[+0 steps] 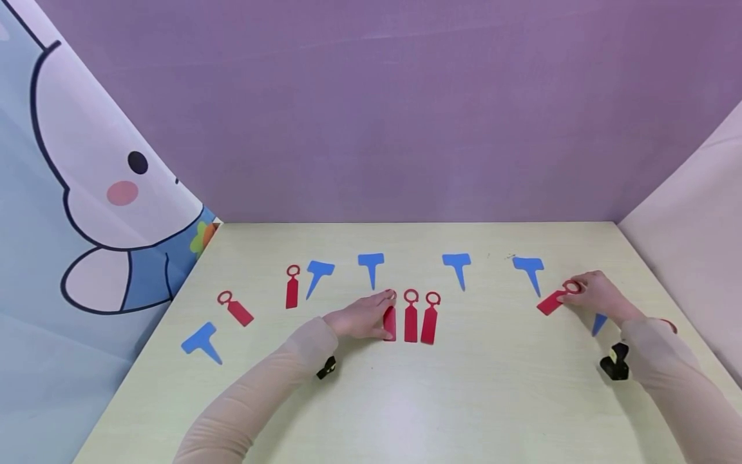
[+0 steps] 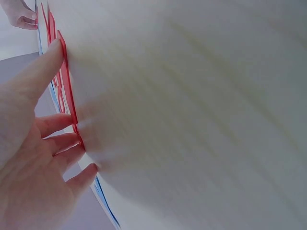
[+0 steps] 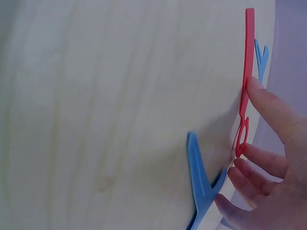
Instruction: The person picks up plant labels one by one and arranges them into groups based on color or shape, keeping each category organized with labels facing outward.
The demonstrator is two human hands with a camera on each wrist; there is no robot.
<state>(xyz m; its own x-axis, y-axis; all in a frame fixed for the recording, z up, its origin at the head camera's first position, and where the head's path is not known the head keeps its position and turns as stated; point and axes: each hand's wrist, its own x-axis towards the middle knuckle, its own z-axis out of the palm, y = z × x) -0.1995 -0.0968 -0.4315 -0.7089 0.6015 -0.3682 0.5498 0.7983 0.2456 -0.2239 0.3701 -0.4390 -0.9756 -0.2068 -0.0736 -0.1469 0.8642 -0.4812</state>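
Near the table's middle my left hand (image 1: 361, 318) holds a flat red tag with a ring at its top (image 1: 390, 327). In the left wrist view the thumb lies at one end of that tag (image 2: 68, 86) and the fingers at the other. Two matching red tags, one nearer (image 1: 411, 324) and one farther (image 1: 429, 327), lie just to its right. On the right side my right hand (image 1: 600, 298) pinches another red ringed tag (image 1: 551, 303), its ring by the fingers. A blue T-shaped plant label (image 3: 197, 179) lies under that hand, partly hidden in the head view.
Blue T-shaped labels (image 1: 456, 260) lie along the back, with one at the left (image 1: 200, 339). Two red tags, one upright (image 1: 292, 292) and one slanted (image 1: 239, 313), lie left. Past my right wrist a red ring (image 1: 670, 325) shows. A purple backdrop (image 1: 406, 129) borders the table.
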